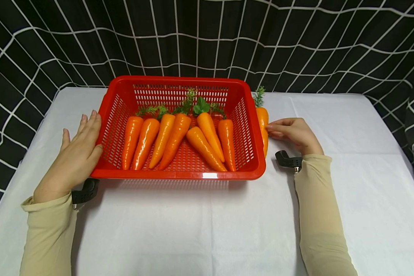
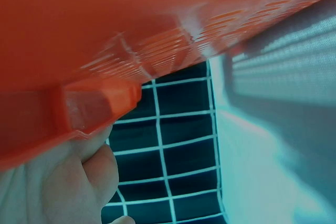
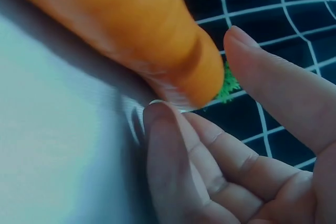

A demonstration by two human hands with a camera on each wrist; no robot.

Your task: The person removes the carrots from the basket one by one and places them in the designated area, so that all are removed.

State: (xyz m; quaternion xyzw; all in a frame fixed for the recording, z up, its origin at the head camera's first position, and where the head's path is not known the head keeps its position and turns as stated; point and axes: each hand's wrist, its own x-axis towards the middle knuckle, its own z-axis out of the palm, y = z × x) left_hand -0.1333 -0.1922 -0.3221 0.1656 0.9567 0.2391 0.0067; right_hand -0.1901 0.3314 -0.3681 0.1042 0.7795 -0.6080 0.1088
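A red plastic basket [image 1: 179, 175] with slotted walls sits on the white cloth, holding several orange carrots [image 1: 174, 142] with green tops. My left hand [image 1: 76, 155] lies along its left rim, fingers extended and pointing away from me. In the left wrist view, the fingers [image 2: 79, 177] are right at the underside of the rim. Outside the basket, by its right wall, is another carrot [image 1: 263, 115], partly hidden by the rim. My right hand [image 1: 296, 132] has its fingertips at this carrot's side. The right wrist view shows thumb and fingers parted beside the carrot [image 3: 142, 24].
White cloth [image 1: 165, 230] covers the table in front of the basket and to its right. A black curtain with a white grid [image 1: 207, 42] rises behind the table and at both sides. Black wrist cameras [image 1: 85, 191] stick out at both cuffs.
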